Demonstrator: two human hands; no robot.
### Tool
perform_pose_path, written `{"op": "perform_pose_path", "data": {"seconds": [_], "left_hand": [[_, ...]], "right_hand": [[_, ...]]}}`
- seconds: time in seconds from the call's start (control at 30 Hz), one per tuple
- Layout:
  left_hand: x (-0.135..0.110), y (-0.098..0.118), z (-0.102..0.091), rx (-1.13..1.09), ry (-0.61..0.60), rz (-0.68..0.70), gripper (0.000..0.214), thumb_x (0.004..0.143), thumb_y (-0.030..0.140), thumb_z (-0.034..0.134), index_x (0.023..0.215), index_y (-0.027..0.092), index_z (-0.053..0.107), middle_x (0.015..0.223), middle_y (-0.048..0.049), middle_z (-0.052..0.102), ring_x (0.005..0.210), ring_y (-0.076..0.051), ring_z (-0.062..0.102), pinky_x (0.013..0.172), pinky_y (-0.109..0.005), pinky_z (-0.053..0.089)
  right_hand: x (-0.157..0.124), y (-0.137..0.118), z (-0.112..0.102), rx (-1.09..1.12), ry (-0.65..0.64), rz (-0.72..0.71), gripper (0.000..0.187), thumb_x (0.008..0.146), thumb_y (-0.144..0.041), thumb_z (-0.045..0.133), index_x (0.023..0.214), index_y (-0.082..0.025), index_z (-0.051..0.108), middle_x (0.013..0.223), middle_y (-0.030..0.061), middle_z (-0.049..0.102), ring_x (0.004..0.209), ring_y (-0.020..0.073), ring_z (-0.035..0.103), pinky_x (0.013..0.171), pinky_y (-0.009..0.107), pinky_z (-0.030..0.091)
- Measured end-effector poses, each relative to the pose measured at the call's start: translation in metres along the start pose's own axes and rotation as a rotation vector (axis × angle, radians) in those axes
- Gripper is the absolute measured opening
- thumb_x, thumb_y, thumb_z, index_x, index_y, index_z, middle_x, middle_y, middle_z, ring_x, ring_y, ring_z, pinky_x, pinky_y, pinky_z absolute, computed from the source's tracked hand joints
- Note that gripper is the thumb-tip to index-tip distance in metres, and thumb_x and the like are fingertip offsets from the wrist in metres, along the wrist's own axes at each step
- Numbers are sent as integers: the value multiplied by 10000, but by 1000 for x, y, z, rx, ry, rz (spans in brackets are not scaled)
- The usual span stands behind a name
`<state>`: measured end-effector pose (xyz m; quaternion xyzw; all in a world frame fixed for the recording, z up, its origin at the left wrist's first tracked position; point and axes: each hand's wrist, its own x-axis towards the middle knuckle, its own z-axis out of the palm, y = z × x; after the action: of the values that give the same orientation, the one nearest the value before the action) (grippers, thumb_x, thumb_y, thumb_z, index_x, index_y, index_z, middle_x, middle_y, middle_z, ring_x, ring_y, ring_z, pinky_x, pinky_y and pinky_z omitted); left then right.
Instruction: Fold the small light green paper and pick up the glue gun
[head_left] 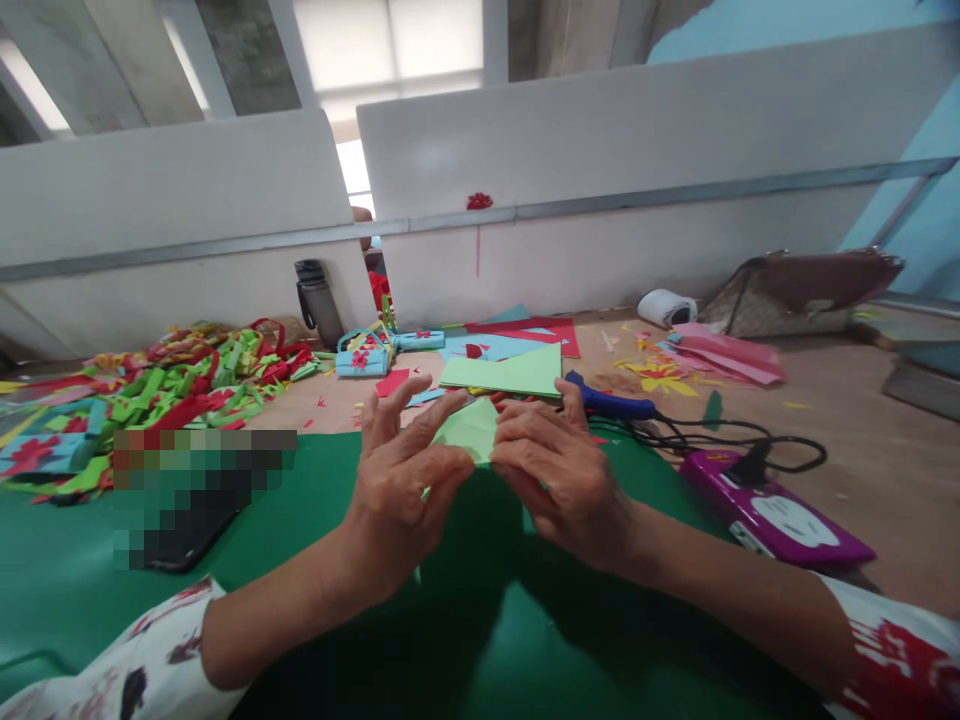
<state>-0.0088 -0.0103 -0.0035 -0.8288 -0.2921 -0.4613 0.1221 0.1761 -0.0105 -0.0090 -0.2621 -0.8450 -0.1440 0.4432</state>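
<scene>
Between my hands is a light green sheet of paper [472, 430], raised above the green mat [330, 640]. My left hand [401, 480] pinches its lower edge with thumb and forefinger, the other fingers lifted. My right hand [559, 470] grips the same edge from the other side, fingers bent over it. The paper looks folded, but the fingers hide part of it. Just beyond lie more light green sheets [510, 370] and a blue glue gun [611, 400] with a black cable.
Paper strips [180, 380] heap up at the left, near a dark phone [195, 520]. Small blue paper bags [364, 358] and a grey bottle [319, 300] stand behind. At the right are a purple power strip [780, 510], pink paper [727, 355], a white roll [666, 307] and a handbag [802, 290].
</scene>
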Motion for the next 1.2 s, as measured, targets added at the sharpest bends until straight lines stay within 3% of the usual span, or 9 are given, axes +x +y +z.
{"op": "perform_pose_path", "data": {"seconds": [0.13, 0.3, 0.63, 0.7, 0.83, 0.97, 1.1, 1.2], "left_hand": [[0, 4, 1, 102, -44, 47, 157, 813, 120, 564, 746, 222, 662, 1227, -58, 590, 1261, -297, 361, 1026, -617, 169], [1, 5, 1, 89, -77, 55, 176, 798, 107, 554, 720, 219, 664, 1236, -50, 585, 1266, -299, 350, 1026, -603, 175], [1, -5, -4, 56, -33, 36, 161, 766, 73, 570, 670, 189, 627, 1223, -63, 593, 1252, -305, 371, 1029, -619, 170], [3, -8, -8, 50, -6, 23, 145, 763, 70, 577, 685, 186, 617, 1180, -63, 618, 1209, -289, 417, 1018, -581, 241], [4, -11, -11, -5, 85, -34, 88, 785, 133, 607, 860, 178, 618, 896, -47, 684, 909, -187, 571, 831, -363, 458], [0, -12, -4, 7, -3, 49, 267, 796, 212, 634, 1055, 172, 583, 919, -57, 674, 908, -191, 565, 856, -378, 422], [-4, -19, 3, -6, -98, 80, 244, 811, 185, 615, 1054, 208, 592, 869, -27, 683, 923, -203, 574, 905, -435, 369], [-8, -26, 8, -49, -161, 73, 208, 834, 189, 581, 1038, 223, 596, 856, -9, 682, 818, -168, 616, 935, -436, 352]], "right_hand": [[0, -1, 1, -21, -1, -10, 149, 825, -103, 454, 787, -184, 573, 761, 2, 618, 855, 158, 567, 1014, 496, 141], [0, 0, 2, -19, -15, -47, 142, 821, -95, 464, 799, -177, 578, 783, 9, 627, 865, 164, 560, 1015, 498, 132], [-5, 11, 1, 9, -27, -18, 123, 804, -82, 488, 756, -167, 564, 779, 7, 615, 863, 163, 555, 980, 493, 167], [-6, 15, 1, 19, -26, 30, 119, 811, -85, 496, 753, -168, 558, 790, 7, 615, 853, 156, 561, 958, 462, 205], [-6, 19, 3, 57, 14, 156, 113, 814, -98, 531, 743, -182, 555, 796, -8, 615, 836, 137, 574, 930, 420, 231], [-7, 16, 5, 97, 24, 147, 98, 806, -111, 551, 752, -191, 563, 781, -16, 621, 821, 136, 579, 955, 445, 197], [-9, 12, 4, 108, -27, 117, 84, 814, -121, 532, 793, -188, 576, 812, -1, 624, 843, 140, 569, 964, 446, 195], [-11, 14, 5, 115, -38, 98, 84, 819, -128, 519, 794, -183, 578, 806, 6, 621, 828, 138, 565, 927, 422, 249]]}}
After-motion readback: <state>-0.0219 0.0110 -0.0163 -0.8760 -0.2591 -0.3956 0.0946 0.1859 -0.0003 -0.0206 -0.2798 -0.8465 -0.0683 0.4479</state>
